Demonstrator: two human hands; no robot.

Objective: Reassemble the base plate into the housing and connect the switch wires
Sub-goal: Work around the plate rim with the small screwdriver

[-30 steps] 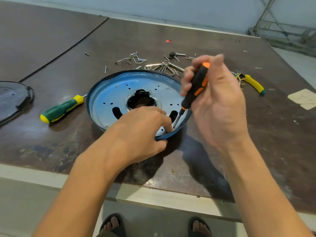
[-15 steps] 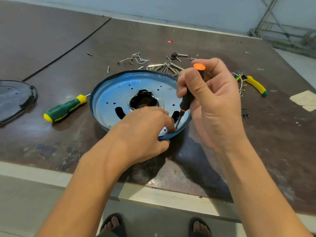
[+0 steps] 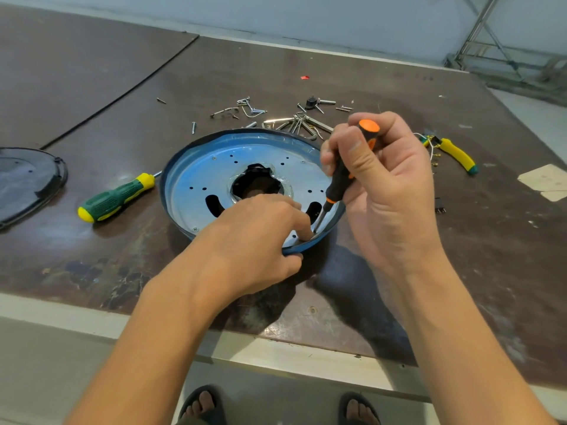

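Note:
A round blue housing [image 3: 171, 185] lies on the brown table with a silvery perforated base plate [image 3: 214, 176] inside it, a dark hole at its middle. My left hand [image 3: 254, 240] grips the housing's near rim, thumb under the edge and a fingertip pressed on the plate beside the screwdriver tip. My right hand [image 3: 383, 185] holds a black and orange screwdriver [image 3: 340, 179] nearly upright, its tip on the plate near the right rim. The screw under the tip is hidden.
A green and yellow screwdriver [image 3: 113, 199] lies left of the housing. Loose screws and metal clips [image 3: 294, 121] are scattered behind it. Yellow-handled pliers with wires [image 3: 454, 153] lie at the right, a dark cover [image 3: 27, 179] at the far left. The table's front edge is near my forearms.
My right hand has shifted its grip on the screwdriver handle, which now stands more upright. The left hand stays on the rim.

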